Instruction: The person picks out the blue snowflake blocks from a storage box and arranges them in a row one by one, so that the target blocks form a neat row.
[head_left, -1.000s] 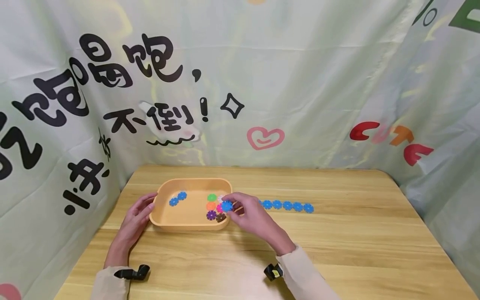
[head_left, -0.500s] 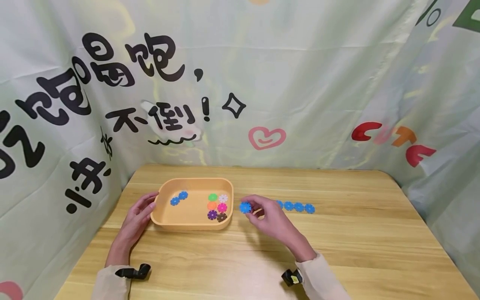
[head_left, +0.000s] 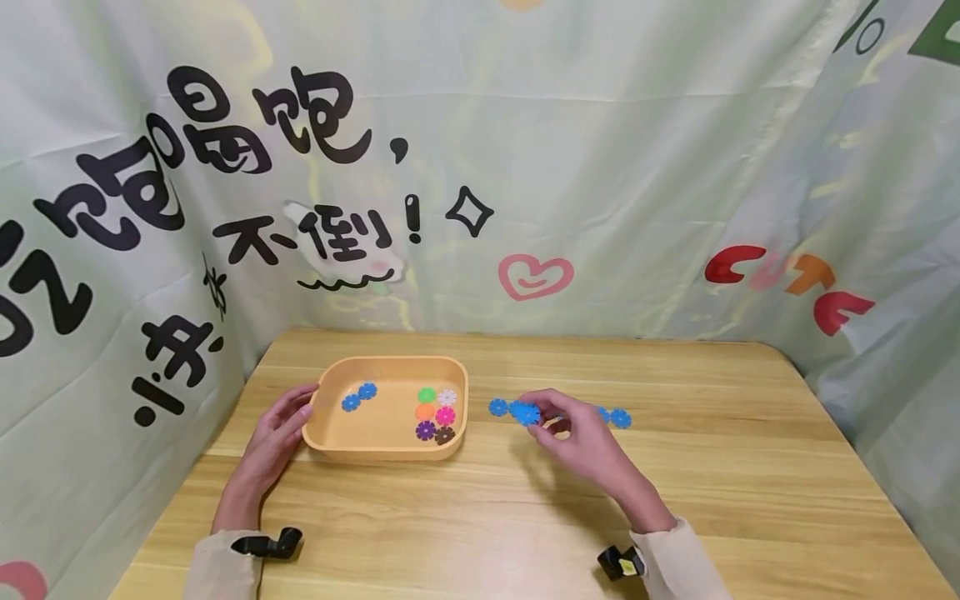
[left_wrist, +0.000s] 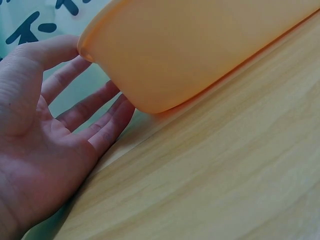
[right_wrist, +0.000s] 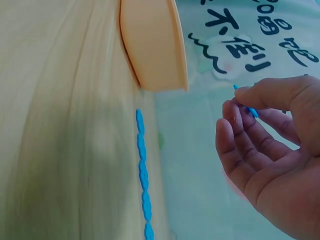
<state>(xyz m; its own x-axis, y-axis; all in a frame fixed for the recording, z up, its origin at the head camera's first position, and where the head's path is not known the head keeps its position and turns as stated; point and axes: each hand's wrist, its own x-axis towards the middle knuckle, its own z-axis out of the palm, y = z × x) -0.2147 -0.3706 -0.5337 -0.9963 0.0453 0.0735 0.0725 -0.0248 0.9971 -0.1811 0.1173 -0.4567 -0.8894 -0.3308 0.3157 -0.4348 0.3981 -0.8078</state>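
Between the thumb and fingertips of my right hand [head_left: 581, 425] is a blue snowflake disc [head_left: 527, 414], held up off the table. Below and behind that hand runs a row of linked blue snowflake discs [head_left: 498, 407], its middle hidden in the head view. The right wrist view shows the row edge-on as a blue chain [right_wrist: 143, 175]. My left hand [head_left: 273, 433] rests against the left end of an orange tray [head_left: 375, 455]. Its thumb touches the rim and its extended fingers [left_wrist: 102, 126] lie against the outer wall.
Inside the tray at left lie two blue discs [head_left: 359, 397]. At its right are a green disc [head_left: 427, 395], a white one [head_left: 447, 397], an orange one [head_left: 425, 412], and pink, purple and brown ones. A printed curtain [head_left: 630, 167] hangs behind the wooden table [head_left: 480, 517].
My right hand has moved right, from over the tray's right edge to above the blue row, carrying the blue disc. The row's left end has come into sight. My left hand stays at the tray.
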